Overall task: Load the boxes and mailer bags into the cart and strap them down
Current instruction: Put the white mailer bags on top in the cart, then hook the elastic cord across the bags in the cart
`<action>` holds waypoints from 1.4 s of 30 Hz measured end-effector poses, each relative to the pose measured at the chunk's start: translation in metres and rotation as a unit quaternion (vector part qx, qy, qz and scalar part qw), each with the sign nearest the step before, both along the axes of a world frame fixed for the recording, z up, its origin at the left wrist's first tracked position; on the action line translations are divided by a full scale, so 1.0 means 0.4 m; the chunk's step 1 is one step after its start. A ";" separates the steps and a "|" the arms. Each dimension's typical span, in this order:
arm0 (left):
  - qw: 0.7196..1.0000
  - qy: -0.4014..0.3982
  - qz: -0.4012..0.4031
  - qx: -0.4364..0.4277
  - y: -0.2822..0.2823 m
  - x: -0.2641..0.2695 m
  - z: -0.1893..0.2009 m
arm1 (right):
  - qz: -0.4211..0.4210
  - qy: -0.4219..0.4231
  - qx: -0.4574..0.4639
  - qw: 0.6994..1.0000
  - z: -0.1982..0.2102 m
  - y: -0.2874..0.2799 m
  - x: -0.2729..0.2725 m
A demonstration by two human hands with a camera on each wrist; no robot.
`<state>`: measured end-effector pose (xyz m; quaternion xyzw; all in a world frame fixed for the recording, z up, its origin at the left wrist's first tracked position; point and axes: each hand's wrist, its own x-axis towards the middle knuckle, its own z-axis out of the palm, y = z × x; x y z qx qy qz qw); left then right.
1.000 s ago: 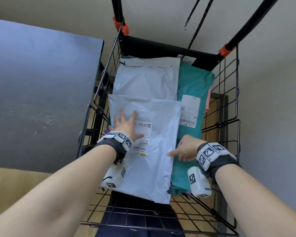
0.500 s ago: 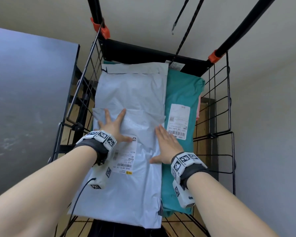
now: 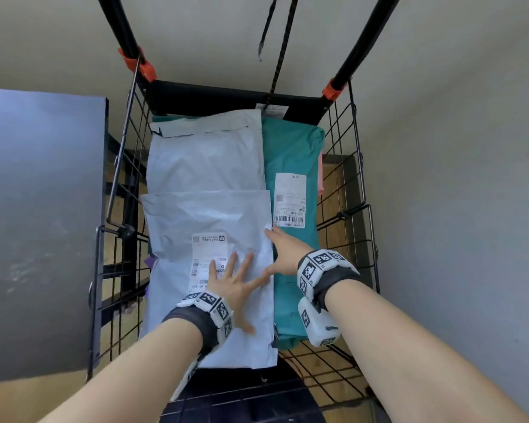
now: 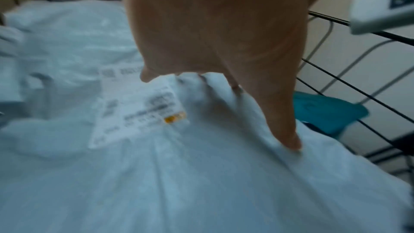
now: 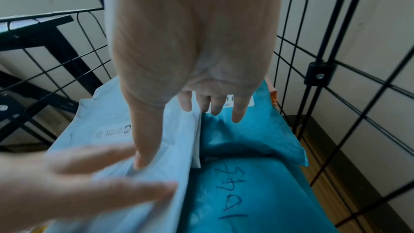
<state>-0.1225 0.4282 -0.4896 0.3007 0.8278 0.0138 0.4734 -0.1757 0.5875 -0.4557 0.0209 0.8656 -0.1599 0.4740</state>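
Step in hand: seating the pale grey plastic mailer bag (image 3: 208,270) at the black wire cart's (image 3: 361,209) near edge. Left hand (image 3: 235,288) and right hand (image 3: 286,254) press flat, fingers spread. Next, likely: strapping with the black cord (image 3: 283,41).

The soft teal plastic mailer bag (image 5: 241,192) has "1974" written on it by hand in dark pen. Its white paper label (image 3: 290,200) shows "120-128-L06-130". The other labels are too blurry to read.
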 end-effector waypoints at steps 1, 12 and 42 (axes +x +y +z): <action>1.000 -0.003 -0.004 -0.008 0.017 0.024 -0.006 | -0.015 0.009 -0.004 1.000 0.006 0.000 0.002; 0.980 0.066 0.180 0.058 0.038 -0.180 0.043 | -0.207 0.101 -0.033 0.973 0.034 0.064 -0.096; 0.848 0.122 0.435 0.278 -0.023 -0.624 0.523 | -0.386 0.368 -0.337 0.776 0.490 0.019 -0.595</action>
